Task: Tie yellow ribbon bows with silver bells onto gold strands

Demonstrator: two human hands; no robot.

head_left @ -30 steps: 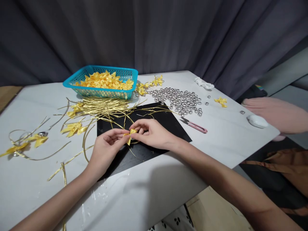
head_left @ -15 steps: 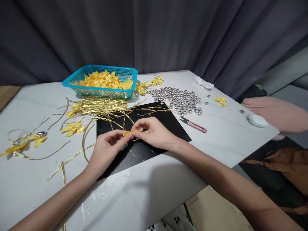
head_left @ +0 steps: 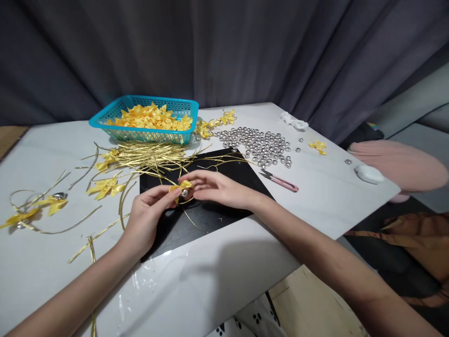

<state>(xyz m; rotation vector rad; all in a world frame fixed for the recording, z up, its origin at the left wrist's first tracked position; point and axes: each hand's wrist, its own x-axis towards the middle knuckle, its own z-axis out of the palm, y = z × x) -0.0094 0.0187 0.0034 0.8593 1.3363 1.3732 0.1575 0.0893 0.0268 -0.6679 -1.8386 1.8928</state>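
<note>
Above the black mat [head_left: 196, 224], my left hand [head_left: 149, 210] pinches a yellow ribbon flower [head_left: 187, 184] between thumb and fingers. A silver bead [head_left: 184, 192] shows at the middle of the flower. Thin gold wire [head_left: 191, 220] trails below it onto the mat. My right hand [head_left: 220, 189] is at the flower's right side, with fingers stretched over it and the thumb apart from the index finger. Whether those fingertips touch the petals I cannot tell.
A blue basket [head_left: 143, 135] of yellow ribbon pieces stands behind a pile of gold wires [head_left: 150, 155]. Silver beads [head_left: 263, 145] lie to the right, near pink-handled snips [head_left: 280, 181]. Finished-looking flowers [head_left: 107, 188] lie left; a white mouse-shaped object [head_left: 369, 173] sits near the right edge.
The fingers of my right hand have loosened from their pinch and spread. The ribbon flower has turned in my left hand, so its silver bead now faces me.
</note>
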